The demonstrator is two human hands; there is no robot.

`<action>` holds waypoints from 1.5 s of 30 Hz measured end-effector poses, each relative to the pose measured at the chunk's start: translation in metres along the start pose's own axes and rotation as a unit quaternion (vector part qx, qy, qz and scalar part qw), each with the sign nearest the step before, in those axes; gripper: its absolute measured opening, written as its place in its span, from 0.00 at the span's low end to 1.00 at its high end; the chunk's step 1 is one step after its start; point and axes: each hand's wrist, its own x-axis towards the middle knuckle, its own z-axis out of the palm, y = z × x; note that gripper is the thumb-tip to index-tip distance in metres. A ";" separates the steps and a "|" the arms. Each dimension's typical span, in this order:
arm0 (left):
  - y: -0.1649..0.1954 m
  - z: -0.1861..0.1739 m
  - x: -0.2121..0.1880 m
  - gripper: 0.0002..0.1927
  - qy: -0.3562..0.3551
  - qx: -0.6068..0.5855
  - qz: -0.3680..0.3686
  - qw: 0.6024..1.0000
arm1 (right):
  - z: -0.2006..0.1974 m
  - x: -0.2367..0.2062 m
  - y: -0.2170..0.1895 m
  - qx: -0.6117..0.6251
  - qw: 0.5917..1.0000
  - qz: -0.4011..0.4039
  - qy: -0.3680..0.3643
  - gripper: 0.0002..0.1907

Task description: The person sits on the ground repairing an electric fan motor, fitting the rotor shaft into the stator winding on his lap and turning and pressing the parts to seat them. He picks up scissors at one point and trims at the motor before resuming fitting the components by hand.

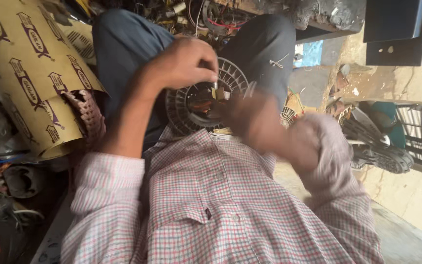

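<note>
L hand (184, 63) fingers pinch a small metal piece at the round finned motor part (206, 100) on lap. R hand (255, 120) blurred, grip can't tell. Best: steady part w/ knees, keep R hand slow.

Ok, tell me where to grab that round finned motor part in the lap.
Probably grip the motor part by its ribbed outer rim on the lower left, coming from the person's left. That arc is bare; the left hand covers the top, the blurred right hand the other side.

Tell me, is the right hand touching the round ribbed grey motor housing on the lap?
Cannot tell. In the head view the right hand is motion-blurred over the round ribbed grey motor housing.
</note>
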 end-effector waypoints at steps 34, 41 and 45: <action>0.026 0.060 -0.079 0.06 0.116 0.304 0.167 0.931 | 0.033 0.004 0.068 0.476 0.849 0.206 0.099 0.06; -0.014 0.047 -0.011 0.08 0.167 -0.013 0.026 0.985 | 0.013 0.025 0.064 0.088 0.952 0.051 0.290 0.06; -0.063 0.043 -0.008 0.06 0.043 -0.079 0.009 0.996 | -0.003 0.009 0.036 0.104 0.969 0.000 0.224 0.06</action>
